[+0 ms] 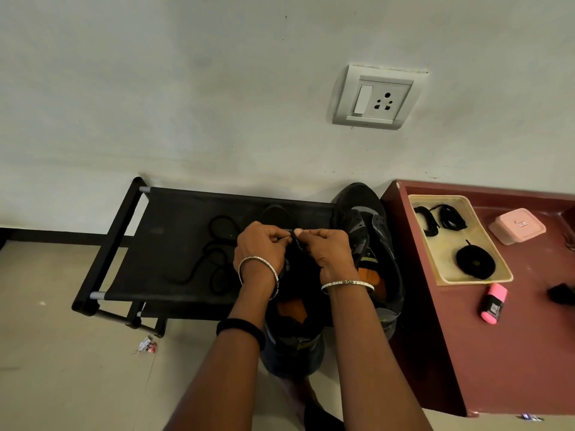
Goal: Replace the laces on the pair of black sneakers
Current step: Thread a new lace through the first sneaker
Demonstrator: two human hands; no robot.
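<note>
Both hands met over a black sneaker [295, 309] standing on a black fabric rack [174, 219]. The left hand [261, 244] and right hand [329, 248] each had curled fingers [278, 235] pinching a thin black lace [294, 237] at the shoe's eyelets; the hands hid most of the upper. A loose cord-like lace [214, 253] lay looped on the rack's matte cloth. The second sneaker [370, 231], grey-trimmed, lay just right of them against a maroon tabletop [529, 343]. On this sat a beige rectangular tray [448, 277] with a coiled lace [475, 262] and two bundles, a pink square box [516, 225] and a pink highlighter [494, 303].
</note>
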